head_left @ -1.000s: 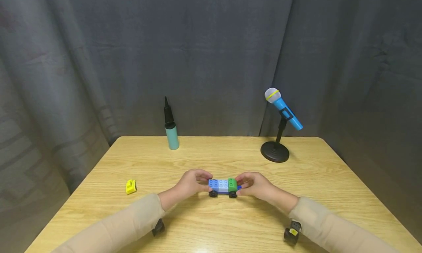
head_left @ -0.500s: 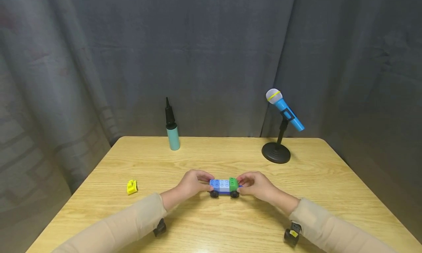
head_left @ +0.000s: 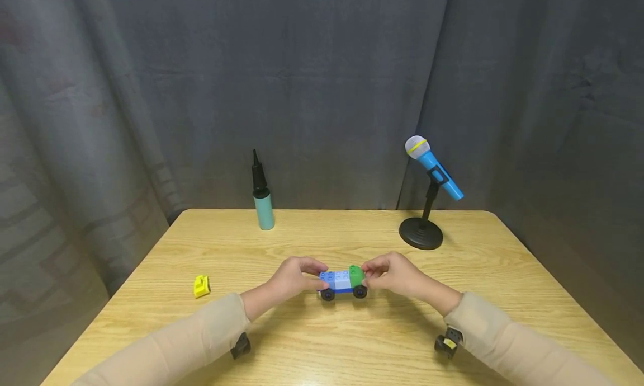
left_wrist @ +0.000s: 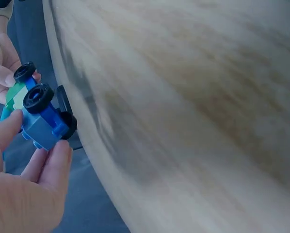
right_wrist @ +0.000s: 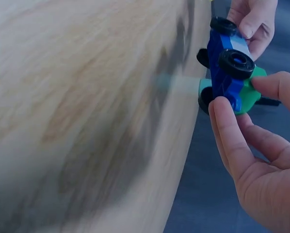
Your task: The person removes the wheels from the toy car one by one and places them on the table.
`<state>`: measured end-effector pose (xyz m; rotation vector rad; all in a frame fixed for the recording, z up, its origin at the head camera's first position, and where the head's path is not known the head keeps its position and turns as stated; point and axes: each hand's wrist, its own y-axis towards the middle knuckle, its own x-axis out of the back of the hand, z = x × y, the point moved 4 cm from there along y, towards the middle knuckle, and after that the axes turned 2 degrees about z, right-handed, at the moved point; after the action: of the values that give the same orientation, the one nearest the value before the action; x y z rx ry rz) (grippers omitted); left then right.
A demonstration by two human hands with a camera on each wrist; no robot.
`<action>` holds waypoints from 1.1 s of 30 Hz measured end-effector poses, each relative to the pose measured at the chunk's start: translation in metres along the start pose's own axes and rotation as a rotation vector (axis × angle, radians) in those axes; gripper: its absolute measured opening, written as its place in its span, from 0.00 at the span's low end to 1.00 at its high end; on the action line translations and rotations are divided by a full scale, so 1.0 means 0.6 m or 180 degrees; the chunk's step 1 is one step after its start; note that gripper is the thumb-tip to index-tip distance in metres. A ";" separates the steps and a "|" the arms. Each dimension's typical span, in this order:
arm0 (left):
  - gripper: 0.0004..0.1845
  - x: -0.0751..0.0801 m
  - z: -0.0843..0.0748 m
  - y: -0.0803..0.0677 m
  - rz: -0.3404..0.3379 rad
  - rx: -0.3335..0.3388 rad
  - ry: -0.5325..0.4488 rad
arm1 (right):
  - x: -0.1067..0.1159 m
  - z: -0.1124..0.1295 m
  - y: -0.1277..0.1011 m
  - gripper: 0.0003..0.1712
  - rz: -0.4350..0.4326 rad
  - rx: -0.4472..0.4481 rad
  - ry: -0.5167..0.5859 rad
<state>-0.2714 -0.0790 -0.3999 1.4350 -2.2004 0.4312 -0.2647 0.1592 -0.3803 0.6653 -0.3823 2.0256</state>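
Observation:
A toy car (head_left: 342,279) of building bricks, blue and pale blue with a green front and black wheels, is between my two hands near the table's middle. My left hand (head_left: 294,279) pinches its blue rear end between thumb and fingers. At the green front end, my right hand (head_left: 394,275) grips the car with thumb and fingertips. Both wrist views show the underside: a dark blue base (right_wrist: 217,58) with wheels (left_wrist: 38,98) raised off the wood. The green end is tilted slightly up in the head view.
A small yellow toy piece (head_left: 201,286) lies on the wooden table (head_left: 322,341) at the left. Behind stand a teal and black hand pump (head_left: 264,210) and a blue toy microphone (head_left: 435,168) on a black stand (head_left: 420,233). Grey curtains (head_left: 282,95) surround the table.
The car's green end has risen a little, lifted by my right hand, so the car now tilts. My left hand keeps its hold at the rear. The other objects stay in place.

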 end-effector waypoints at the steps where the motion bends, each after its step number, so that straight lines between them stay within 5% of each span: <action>1: 0.21 0.000 -0.003 0.000 0.0034 -0.0020 -0.0003 | 0.001 0.001 0.001 0.21 0.0023 -0.0007 0.0015; 11: 0.25 -0.002 -0.038 0.018 0.0531 -0.0231 -0.0051 | 0.009 0.023 0.011 0.19 0.0237 0.0070 0.0013; 17: 0.28 -0.011 -0.051 0.025 0.0736 -0.0152 0.0063 | 0.016 0.035 0.018 0.19 0.0322 0.0062 0.0165; 25: 0.25 -0.019 -0.064 0.031 0.0840 -0.0257 0.0312 | 0.018 0.045 0.023 0.21 0.0407 0.0017 0.0283; 33: 0.19 -0.014 -0.069 0.033 0.0675 -0.0428 0.0515 | 0.026 0.048 0.037 0.23 0.0388 -0.0093 0.0267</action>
<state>-0.2776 -0.0440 -0.3701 1.0641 -2.2118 0.4447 -0.2817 0.1435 -0.3478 0.5484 -0.4107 2.1517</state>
